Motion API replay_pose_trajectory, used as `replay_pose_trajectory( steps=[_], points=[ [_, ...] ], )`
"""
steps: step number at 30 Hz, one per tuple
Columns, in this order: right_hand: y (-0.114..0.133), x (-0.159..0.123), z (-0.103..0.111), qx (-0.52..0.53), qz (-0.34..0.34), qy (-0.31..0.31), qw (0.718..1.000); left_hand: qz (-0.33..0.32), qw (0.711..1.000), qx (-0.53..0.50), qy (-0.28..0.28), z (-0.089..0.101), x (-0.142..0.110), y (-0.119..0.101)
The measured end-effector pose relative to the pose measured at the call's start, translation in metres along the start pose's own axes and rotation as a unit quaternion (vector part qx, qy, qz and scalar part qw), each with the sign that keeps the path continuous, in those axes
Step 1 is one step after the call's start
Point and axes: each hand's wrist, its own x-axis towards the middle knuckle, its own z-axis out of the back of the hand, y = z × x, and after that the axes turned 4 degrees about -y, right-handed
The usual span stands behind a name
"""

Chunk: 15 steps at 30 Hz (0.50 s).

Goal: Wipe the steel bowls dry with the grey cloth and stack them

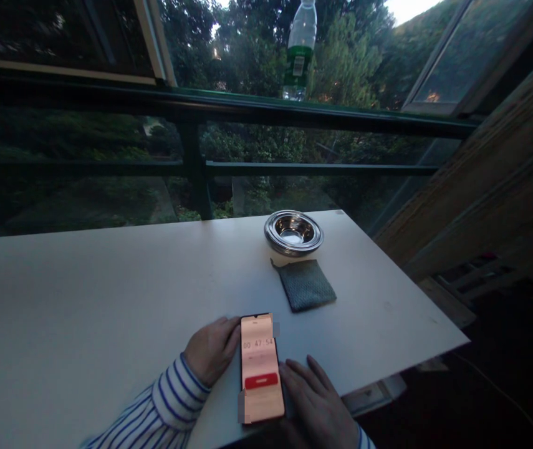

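A smartphone [260,368] lies on the white table [107,299] near its front edge, screen lit with a timer reading and a red button. My left hand [211,349] rests against the phone's left side, fingers curled along its edge. My right hand [315,402] lies flat on the table to the right of the phone, fingers stretched out and touching its lower right edge. Both sleeves are white with blue stripes.
A shiny metal bowl [293,232] stands near the table's far edge, with a folded grey cloth [306,284] just in front of it. A plastic water bottle [300,53] stands on the dark railing [247,112] behind. Wooden boards [490,187] lean at the right.
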Motion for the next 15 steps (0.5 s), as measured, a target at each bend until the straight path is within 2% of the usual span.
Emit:
replay_pose_trajectory(
  steps=[3, 8, 15],
  points=[
    [0.001, 0.006, 0.001, 0.004, -0.019, 0.006, 1.0, 0.003, 1.0, 0.004, -0.004, 0.0, 0.001, 0.003],
    [-0.001, 0.005, -0.01, 0.025, -0.061, 0.025, 0.998, 0.007, 1.0, 0.019, -0.015, 0.002, 0.004, 0.009],
    [-0.002, 0.02, -0.014, 0.026, -0.077, 0.023, 0.996, 0.013, 0.995, 0.054, -0.078, -0.001, 0.007, 0.014]
  ],
)
